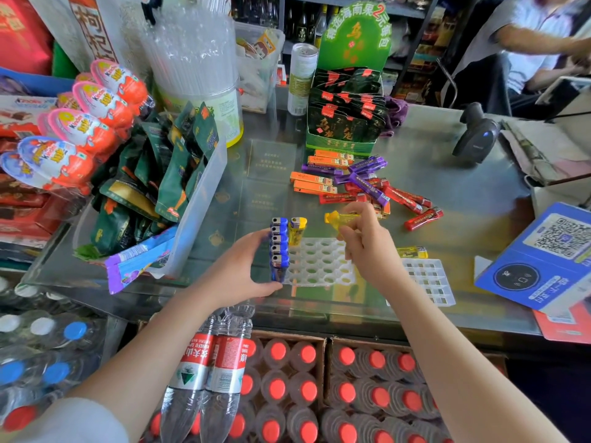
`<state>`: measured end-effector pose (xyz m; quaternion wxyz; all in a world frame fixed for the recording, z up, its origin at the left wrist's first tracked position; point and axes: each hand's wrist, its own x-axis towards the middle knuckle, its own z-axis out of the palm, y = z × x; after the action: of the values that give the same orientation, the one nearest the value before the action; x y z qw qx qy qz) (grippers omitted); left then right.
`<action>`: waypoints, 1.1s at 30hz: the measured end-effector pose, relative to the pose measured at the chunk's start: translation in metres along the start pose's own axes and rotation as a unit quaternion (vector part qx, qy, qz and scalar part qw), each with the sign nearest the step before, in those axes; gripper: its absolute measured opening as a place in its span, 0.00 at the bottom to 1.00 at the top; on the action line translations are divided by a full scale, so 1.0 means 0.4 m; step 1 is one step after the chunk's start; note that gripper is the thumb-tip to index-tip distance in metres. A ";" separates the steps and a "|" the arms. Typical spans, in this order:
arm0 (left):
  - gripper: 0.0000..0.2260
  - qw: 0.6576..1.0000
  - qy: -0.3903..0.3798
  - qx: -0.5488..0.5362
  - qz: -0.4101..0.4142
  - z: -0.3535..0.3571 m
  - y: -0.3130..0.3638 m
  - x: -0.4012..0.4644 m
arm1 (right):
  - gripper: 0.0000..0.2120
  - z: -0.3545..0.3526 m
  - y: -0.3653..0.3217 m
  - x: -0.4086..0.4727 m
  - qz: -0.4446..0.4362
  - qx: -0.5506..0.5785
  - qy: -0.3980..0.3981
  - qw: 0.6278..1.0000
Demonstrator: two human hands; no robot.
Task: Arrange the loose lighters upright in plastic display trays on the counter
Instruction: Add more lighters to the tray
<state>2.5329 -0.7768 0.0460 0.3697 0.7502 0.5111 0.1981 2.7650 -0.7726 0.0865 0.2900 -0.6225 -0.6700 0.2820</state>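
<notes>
A white plastic display tray (323, 266) with round holes lies on the glass counter. Several blue lighters (279, 244) stand upright in its left column, and one yellow lighter (297, 231) stands beside them at the far end. My left hand (246, 266) grips the tray's left side and the blue row between thumb and fingers. My right hand (364, 241) pinches a yellow lighter (340, 218), held sideways above the tray. Another yellow lighter (412, 252) lies flat to the right. A loose pile of red, purple and orange lighters (367, 183) lies behind.
A second clear tray (428, 281) lies at the right. A blue QR-code stand (543, 254) and a barcode scanner (479, 132) stand further right. A green tea display box (345, 116) is behind the pile. A snack bin (179, 199) is at the left. A person sits at the back right.
</notes>
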 end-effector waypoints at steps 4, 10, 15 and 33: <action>0.33 1.000 0.013 -0.004 0.006 0.003 0.005 -0.007 | 0.07 0.011 -0.030 -0.016 0.092 0.213 -0.041 0.972; 0.34 1.000 0.029 -0.004 0.009 0.004 0.014 -0.021 | 0.11 0.023 -0.046 -0.030 0.186 0.422 -0.139 0.877; 0.34 1.000 0.023 -0.001 0.011 0.002 0.018 -0.024 | 0.08 0.077 -0.056 -0.035 0.087 0.214 -0.086 0.969; 0.30 0.999 0.019 -0.020 0.027 -0.006 0.020 -0.015 | 0.11 0.124 -0.021 0.003 -0.118 -0.136 0.068 0.981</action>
<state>2.5338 -0.7831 0.0542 0.3692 0.7525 0.4934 0.2324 2.7225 -0.7728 0.0596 0.2789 -0.5905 -0.7494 0.1090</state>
